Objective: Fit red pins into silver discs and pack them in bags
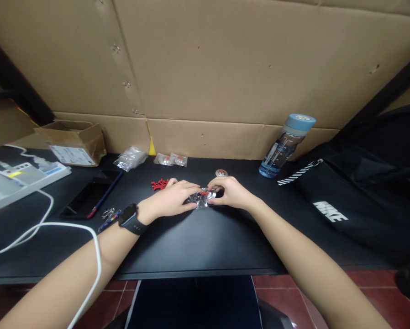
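At the middle of the table a small clear plastic bag (201, 199) lies between my two hands, with a round silvery piece and a red mark showing at its right side. My left hand (172, 199), with a black watch on the wrist, has its thumb and fingers closed on the bag's left end. The right end, by the silvery piece, is pinched between thumb and fingers of my right hand (233, 193). Just beyond the right hand sits a round silvery disc (221, 173) with a red mark. A bunch of red cords (160, 184) lies behind my left hand.
Two bagged discs (170, 159) and a pile of clear bags (131, 158) lie near the cardboard wall. Leftward are an open carton (75, 144), a phone-like black slab (90, 195), a pen, keyrings and a white power strip (27, 185). Rightward stand a bottle (287, 145) and black bag (355, 196).
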The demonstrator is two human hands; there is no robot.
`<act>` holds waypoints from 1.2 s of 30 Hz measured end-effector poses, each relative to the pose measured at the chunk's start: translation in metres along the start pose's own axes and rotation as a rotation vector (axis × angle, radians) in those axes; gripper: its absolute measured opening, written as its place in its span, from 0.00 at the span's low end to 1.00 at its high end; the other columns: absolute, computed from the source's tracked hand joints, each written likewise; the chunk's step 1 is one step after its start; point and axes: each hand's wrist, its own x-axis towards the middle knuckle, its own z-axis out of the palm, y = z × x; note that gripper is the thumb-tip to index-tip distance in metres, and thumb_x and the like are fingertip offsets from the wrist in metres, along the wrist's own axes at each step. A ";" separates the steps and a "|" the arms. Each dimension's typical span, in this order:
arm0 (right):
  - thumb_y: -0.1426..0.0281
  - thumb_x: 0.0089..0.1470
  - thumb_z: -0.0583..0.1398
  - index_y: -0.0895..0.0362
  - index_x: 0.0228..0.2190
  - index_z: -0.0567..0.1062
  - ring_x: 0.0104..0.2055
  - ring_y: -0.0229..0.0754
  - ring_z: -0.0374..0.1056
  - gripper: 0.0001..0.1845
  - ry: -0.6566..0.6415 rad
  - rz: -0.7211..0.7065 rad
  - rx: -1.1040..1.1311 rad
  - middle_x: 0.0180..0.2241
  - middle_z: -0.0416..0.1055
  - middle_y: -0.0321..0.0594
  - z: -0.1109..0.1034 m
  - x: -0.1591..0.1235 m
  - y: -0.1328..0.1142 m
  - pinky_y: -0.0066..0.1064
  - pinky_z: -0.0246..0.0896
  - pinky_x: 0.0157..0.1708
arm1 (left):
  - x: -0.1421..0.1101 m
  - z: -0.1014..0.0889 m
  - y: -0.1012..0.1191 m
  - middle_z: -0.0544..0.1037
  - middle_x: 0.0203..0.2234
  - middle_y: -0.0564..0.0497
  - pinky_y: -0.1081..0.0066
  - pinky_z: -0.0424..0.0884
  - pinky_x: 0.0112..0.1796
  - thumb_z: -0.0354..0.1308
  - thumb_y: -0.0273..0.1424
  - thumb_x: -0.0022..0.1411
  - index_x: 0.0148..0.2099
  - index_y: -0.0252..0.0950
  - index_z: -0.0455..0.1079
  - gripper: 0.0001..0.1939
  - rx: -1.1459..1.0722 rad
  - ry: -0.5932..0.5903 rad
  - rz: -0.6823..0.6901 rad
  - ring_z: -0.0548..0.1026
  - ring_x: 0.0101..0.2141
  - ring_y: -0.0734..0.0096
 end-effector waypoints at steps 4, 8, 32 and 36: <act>0.73 0.50 0.71 0.56 0.43 0.84 0.43 0.45 0.77 0.15 -0.105 -0.105 -0.019 0.43 0.82 0.43 -0.010 -0.001 0.004 0.35 0.72 0.47 | 0.000 -0.002 -0.001 0.76 0.63 0.45 0.60 0.64 0.52 0.61 0.39 0.72 0.65 0.44 0.71 0.21 -0.030 -0.004 -0.001 0.74 0.61 0.52; 0.72 0.58 0.68 0.54 0.50 0.84 0.53 0.48 0.77 0.17 -0.216 -0.172 -0.016 0.51 0.81 0.44 -0.021 -0.002 0.009 0.40 0.68 0.58 | 0.001 -0.001 -0.003 0.76 0.62 0.45 0.61 0.64 0.52 0.62 0.40 0.71 0.65 0.44 0.69 0.23 -0.057 -0.008 -0.006 0.73 0.61 0.53; 0.65 0.50 0.76 0.57 0.37 0.82 0.38 0.44 0.83 0.15 -0.090 0.033 0.133 0.36 0.83 0.41 0.000 0.003 0.012 0.29 0.77 0.41 | 0.000 -0.009 -0.003 0.77 0.61 0.45 0.59 0.63 0.56 0.59 0.47 0.71 0.66 0.47 0.69 0.25 -0.082 -0.051 -0.004 0.75 0.58 0.51; 0.66 0.49 0.77 0.57 0.35 0.82 0.32 0.40 0.80 0.14 -0.037 -0.048 0.030 0.34 0.79 0.39 0.003 0.004 0.012 0.27 0.74 0.36 | 0.000 -0.009 -0.002 0.78 0.59 0.46 0.61 0.65 0.54 0.54 0.49 0.74 0.64 0.46 0.71 0.23 -0.095 -0.036 0.002 0.76 0.57 0.53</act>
